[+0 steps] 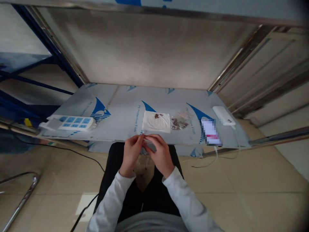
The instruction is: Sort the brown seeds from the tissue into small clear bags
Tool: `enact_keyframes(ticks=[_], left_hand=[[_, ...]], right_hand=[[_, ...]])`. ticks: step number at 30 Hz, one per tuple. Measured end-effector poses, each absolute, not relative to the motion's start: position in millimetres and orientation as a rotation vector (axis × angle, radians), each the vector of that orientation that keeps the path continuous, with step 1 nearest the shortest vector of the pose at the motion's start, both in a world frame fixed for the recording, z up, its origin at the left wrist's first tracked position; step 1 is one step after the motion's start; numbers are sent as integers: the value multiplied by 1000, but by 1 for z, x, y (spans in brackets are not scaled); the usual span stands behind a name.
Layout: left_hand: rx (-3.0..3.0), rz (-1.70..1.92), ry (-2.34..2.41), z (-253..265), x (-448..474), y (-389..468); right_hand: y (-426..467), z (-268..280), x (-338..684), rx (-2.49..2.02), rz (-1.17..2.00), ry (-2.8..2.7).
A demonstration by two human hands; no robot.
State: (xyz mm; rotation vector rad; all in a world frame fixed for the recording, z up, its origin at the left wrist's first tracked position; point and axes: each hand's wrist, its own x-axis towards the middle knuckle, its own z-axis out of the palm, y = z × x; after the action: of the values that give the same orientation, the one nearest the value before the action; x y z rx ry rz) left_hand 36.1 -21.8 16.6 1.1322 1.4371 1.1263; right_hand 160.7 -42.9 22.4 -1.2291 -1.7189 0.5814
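My left hand (132, 151) and my right hand (159, 152) meet at the front edge of the shelf, thumbs and fingertips pinched together. What they pinch is too small to make out. Just beyond them lies a white cloth or tissue (154, 125) with a few small dark brown pieces (158, 116) on its far part. Touching or close to its right side is a clear plastic bag (180, 120) with several brown pieces in it.
The shelf (120, 112) is covered in printed protective film. A white power strip (74, 123) with blue sockets lies at its left. On the right are a phone (211, 132) and a white power bank (223, 115) with a cable. A metal-edged upper shelf (154, 13) spans above.
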Motion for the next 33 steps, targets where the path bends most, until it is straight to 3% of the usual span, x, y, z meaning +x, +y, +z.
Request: enact_keyframes(ticks=[8,19,28,33], left_hand=[[879,1275,1218,13,44,-41],[1180,1359,1271,4,37,-47],[1239,1340,1361,6,39,-50],[1287,1325,1373,3,34,-52]], right_hand=[[-50,17,159,-1281,643,-1552],[-49,24,169,-1157,859,-1570],[-54,21,166,-1213,746,-1725],[-55,15,166,-1227,910,-1457]])
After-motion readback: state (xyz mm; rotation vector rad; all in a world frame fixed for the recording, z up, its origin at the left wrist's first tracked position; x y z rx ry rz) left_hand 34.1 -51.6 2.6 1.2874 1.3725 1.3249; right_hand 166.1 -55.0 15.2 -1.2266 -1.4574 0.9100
